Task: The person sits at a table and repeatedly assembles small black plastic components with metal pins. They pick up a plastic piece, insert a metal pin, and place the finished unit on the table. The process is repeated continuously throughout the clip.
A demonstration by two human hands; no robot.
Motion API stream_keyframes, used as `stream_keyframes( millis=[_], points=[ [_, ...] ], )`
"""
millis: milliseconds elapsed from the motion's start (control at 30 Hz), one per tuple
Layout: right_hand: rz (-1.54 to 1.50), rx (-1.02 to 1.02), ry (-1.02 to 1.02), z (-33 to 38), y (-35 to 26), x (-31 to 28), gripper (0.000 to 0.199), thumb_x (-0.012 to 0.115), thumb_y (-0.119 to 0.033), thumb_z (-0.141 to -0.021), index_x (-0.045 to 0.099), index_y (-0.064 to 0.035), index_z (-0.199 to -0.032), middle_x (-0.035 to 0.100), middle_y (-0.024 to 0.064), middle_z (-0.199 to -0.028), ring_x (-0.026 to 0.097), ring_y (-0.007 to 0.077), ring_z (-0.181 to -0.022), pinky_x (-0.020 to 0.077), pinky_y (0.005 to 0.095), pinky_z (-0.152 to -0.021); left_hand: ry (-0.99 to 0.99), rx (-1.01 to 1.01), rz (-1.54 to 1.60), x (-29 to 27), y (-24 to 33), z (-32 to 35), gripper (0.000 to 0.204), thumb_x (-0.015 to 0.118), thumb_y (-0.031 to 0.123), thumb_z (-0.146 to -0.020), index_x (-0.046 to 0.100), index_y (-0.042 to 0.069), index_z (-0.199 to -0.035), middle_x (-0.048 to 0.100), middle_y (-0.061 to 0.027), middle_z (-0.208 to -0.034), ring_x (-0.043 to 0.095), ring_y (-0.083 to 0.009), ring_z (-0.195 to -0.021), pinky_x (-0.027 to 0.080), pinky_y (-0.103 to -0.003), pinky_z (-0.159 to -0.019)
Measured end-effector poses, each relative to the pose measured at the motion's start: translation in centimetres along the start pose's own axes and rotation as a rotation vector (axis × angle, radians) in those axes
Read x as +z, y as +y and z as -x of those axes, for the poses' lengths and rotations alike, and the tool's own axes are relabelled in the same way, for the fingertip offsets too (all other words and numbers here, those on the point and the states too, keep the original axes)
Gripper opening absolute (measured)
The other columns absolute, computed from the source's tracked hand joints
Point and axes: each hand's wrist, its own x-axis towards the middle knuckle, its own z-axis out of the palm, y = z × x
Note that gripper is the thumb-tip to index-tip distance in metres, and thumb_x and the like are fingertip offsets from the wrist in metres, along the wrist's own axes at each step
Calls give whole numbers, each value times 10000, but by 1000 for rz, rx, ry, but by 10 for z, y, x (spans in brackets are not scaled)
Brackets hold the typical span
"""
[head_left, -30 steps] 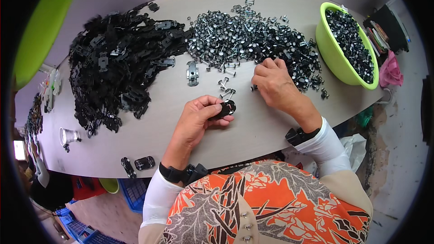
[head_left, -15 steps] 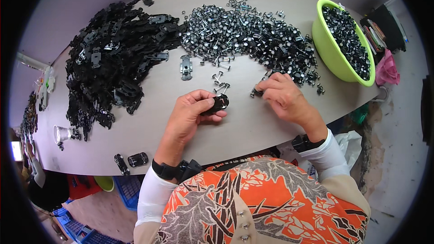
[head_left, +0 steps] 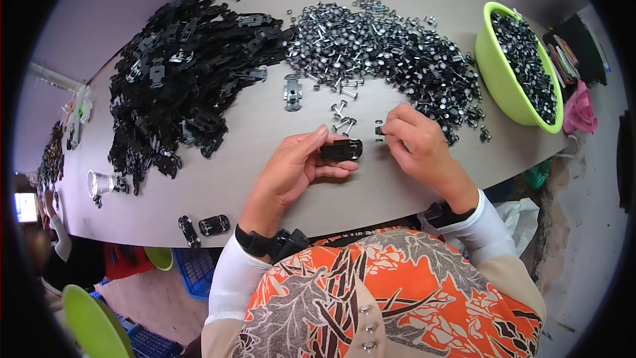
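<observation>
Head view, as I read it remotely. Left hand [head_left: 291, 166]: grasping one black car part [head_left: 341, 151] between thumb and fingers, above the bench [head_left: 159, 192]. Right hand [head_left: 424, 146]: fingertips pinching one small wheeled piece [head_left: 379, 130], just beside the car part, apart from it. Near both: a few loose axles [head_left: 341, 119]; one lone chassis [head_left: 292, 93].

Done, in my judgement: two small cars [head_left: 201, 227], at the bench's near edge, left. In hand: one, seemingly incomplete. Left over: large chassis pile [head_left: 179, 79]; broad axle pile [head_left: 371, 46]; green basin [head_left: 487, 69], heaped with similar wheeled pieces. Most stock looks unused.
</observation>
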Motion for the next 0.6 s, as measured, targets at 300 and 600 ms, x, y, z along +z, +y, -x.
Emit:
stream_keyframes(
  millis=[300,600],
  points=[
    [-114,-157,-73,-12,-35,28,119,631,25,-730,612,-25,-837,524,96,-864,591,259,-664,495,353,-574,-90,8,186,-5,-8,0,315,522,176,-971,583,-103,-1106,656,-189,-1037,665,-289,-953,576,-386,-856],
    [-117,-95,-114,-11,-39,26,126,632,30,-727,584,-2,-838,504,122,-879,587,286,-651,490,374,-561,-107,53,45,-8,-13,-1,243,571,206,-964,636,-27,-986,665,-108,-968,673,-210,-871,582,-339,-814]
  ],
)
